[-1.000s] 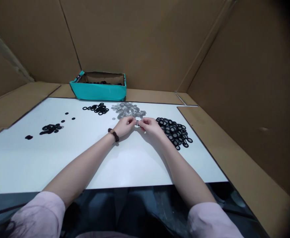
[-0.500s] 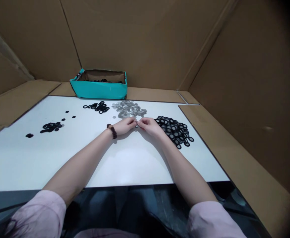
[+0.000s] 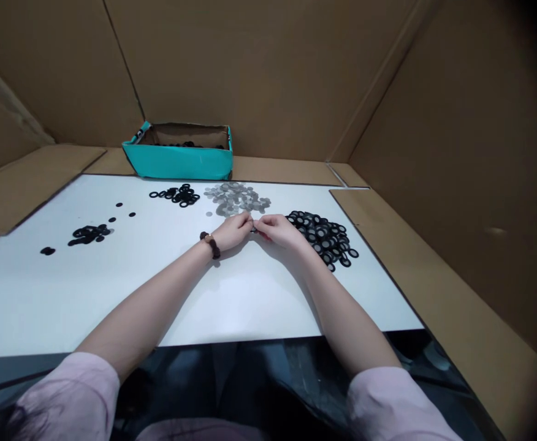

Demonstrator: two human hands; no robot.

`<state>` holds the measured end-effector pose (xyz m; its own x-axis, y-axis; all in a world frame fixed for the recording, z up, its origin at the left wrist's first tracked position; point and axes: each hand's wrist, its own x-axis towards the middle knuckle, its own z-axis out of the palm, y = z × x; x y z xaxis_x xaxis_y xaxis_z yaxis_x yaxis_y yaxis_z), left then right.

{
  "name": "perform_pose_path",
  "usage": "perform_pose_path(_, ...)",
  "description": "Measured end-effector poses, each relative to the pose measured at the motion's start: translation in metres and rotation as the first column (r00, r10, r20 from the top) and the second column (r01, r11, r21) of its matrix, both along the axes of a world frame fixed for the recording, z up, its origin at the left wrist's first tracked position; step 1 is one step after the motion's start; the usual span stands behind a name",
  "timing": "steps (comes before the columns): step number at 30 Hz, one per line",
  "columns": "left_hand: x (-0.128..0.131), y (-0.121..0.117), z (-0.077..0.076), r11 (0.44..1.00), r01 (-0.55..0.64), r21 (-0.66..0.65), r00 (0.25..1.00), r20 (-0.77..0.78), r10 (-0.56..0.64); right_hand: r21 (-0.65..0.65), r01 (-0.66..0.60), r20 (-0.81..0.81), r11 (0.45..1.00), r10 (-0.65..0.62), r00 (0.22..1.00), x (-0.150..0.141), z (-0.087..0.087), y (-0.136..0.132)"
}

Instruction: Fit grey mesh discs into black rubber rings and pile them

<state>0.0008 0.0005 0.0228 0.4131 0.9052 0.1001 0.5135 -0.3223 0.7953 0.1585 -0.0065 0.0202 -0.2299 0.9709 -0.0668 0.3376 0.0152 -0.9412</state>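
My left hand (image 3: 235, 230) and my right hand (image 3: 276, 229) meet fingertip to fingertip on the white board (image 3: 112, 288), both pinched on one small part (image 3: 253, 228) too tiny to name. A bead bracelet circles my left wrist. Just behind the hands lies a heap of flat grey discs (image 3: 235, 198). A large pile of black rings with grey centres (image 3: 324, 237) lies right of my right hand.
A teal box (image 3: 179, 158) with dark parts inside stands at the back. Small groups of black rings lie at the back centre (image 3: 176, 195) and at the left (image 3: 87, 233). Cardboard walls enclose the board on all sides.
Both hands stay pinched together at the same spot; they have sunk slightly toward the board. The camera view shifted a little.
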Motion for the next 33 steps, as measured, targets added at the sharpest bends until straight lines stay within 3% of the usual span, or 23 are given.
perform_pose_path(6,-0.007,0.002,0.000,0.949,0.188,-0.255,0.972,0.190,-0.141,-0.119,-0.051,-0.121,0.992,0.037,0.992,-0.003,-0.003,0.002)
perform_pose_path(11,-0.004,0.001,-0.001,0.918,0.111,-0.380,0.922,0.385,0.048,0.027,0.015,-0.048,1.000,-0.014,0.999,-0.007,-0.003,-0.001)
perform_pose_path(15,-0.002,0.001,0.000,0.902,0.061,-0.428,0.904,0.407,0.133,0.161,0.044,0.112,0.986,-0.062,0.992,-0.006,0.003,-0.005)
perform_pose_path(20,-0.002,-0.001,0.001,0.907,0.027,-0.420,0.918,0.369,0.144,0.199,0.079,0.124,0.977,-0.105,0.987,-0.005,0.004,-0.006)
perform_pose_path(26,-0.001,0.001,-0.008,0.919,0.089,-0.385,0.933,0.355,0.058,-0.099,-0.092,-0.046,0.991,0.087,0.995,-0.003,-0.002,-0.001)
perform_pose_path(30,0.000,0.001,-0.004,0.985,-0.002,-0.174,0.990,0.136,0.026,-0.084,-0.060,-0.108,0.995,0.051,0.993,-0.004,-0.007,0.002)
perform_pose_path(33,0.001,0.000,0.002,0.998,0.015,-0.054,0.999,-0.030,-0.016,-0.018,-0.009,-0.069,1.000,0.007,0.998,-0.005,-0.011,0.003)
